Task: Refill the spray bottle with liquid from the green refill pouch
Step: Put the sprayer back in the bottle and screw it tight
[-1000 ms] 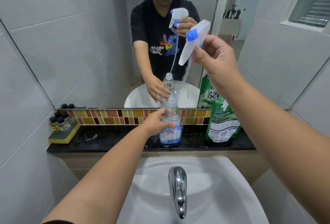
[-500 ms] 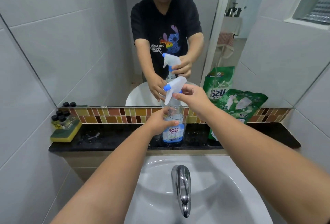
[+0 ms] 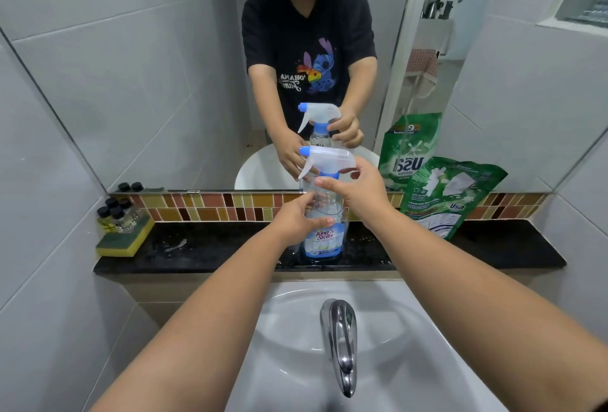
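1. Now: bottle [image 3: 324, 230] upright on the ledge [image 3: 214, 247]; left hand [image 3: 297, 217] wraps its body, right hand [image 3: 357, 188] pinches the blue collar under the trigger head [image 3: 325, 158].
2. Judgement: thin plastic, light, possibly slick; hold mid-body.
3. Pouch [image 3: 444, 194] leans on the wall, soft and floppy; best gripped near its top.

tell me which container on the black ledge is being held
The clear spray bottle with the blue label: the left hand grips its body. The green refill pouch and small black-capped bottles stand untouched.
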Demonstrator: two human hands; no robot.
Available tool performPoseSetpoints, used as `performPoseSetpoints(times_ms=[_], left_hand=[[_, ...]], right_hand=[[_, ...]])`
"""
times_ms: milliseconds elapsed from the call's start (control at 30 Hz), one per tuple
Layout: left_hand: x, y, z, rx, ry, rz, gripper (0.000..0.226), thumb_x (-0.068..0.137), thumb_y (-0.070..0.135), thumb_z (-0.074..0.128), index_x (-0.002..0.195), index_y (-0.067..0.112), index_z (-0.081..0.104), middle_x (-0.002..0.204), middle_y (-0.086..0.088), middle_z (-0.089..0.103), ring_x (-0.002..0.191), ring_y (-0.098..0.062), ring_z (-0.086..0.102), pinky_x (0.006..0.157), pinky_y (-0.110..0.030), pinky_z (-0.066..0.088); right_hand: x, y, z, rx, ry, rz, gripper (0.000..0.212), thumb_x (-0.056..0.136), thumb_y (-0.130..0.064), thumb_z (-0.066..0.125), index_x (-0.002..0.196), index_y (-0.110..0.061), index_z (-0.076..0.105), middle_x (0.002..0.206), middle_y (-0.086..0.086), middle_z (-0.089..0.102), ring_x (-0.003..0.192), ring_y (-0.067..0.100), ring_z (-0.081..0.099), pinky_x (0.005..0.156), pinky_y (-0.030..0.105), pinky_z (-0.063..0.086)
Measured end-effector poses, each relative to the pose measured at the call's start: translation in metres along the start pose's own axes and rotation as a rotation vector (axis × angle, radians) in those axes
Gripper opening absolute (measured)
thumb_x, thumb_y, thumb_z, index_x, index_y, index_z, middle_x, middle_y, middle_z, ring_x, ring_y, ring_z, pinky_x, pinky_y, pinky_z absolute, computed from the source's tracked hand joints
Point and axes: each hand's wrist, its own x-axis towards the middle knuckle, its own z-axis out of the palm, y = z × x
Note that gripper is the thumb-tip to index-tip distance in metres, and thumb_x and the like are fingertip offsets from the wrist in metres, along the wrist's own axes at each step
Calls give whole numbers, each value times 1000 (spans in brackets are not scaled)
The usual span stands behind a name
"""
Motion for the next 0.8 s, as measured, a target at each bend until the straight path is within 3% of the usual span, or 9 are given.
performPoseSetpoints(times_ms=[133,233,333,433,500,567,700,800], left_hand=[[-2,1,0,7,1,1,55,83,33,80,132,37,54,126,14,61,113,-13,59,75,-27,55],[-2,0,0,-2,1,0,48,83,31,80,125,36,58,131,7,62,115,-17,61,86,-36,59],[-2,-1,0,-19,6,-18,46,84,28,80,124,35,59,132,5,63,116,-18,62,90,-41,59],[-3,0,-1,-29,6,-30,50,84,27,80,129,34,58,133,4,63,118,-19,61,90,-41,59],[-4,1,0,-25,1,-29,51,84,27,79,129,33,57,134,3,63,119,-21,61,90,-42,59],[-4,3,1,-20,1,-32,52,85,26,78,132,30,56,135,2,62,121,-22,60,91,-43,59],[-5,2,3,-39,3,-33,53,87,24,77,134,28,55,135,1,62,122,-21,60,91,-41,59],[-5,2,3,-58,10,-23,56,86,23,78,137,27,54,137,1,60,122,-21,59,91,-40,59]], right_hand=[[-10,-7,-12,-101,16,-179,80,61,-53,82,122,-36,35,128,-11,38,125,15,38,102,34,38],[-5,-35,-46,-201,-132,-441,52,85,-17,61,130,-39,45,139,-16,38,128,8,39,110,36,35],[13,-73,-69,-668,-347,-635,63,84,7,45,120,-43,61,117,-4,59,106,16,54,92,38,49],[27,-101,-63,-1194,-537,-743,70,86,9,47,126,-48,56,108,-1,65,93,22,56,79,42,51],[32,-110,-57,-1345,-577,-804,65,88,4,51,127,-47,56,105,-2,68,87,22,56,73,39,51],[36,-116,-55,-1388,-591,-816,56,89,-2,53,124,-46,59,102,-3,69,88,21,56,70,35,49],[40,-125,-51,-1353,-682,-691,51,88,-5,56,124,-41,61,105,-2,69,92,19,61,81,34,52],[45,-130,-49,-1334,-740,-623,48,88,-8,61,126,-37,61,105,-1,70,89,18,63,72,23,45]])
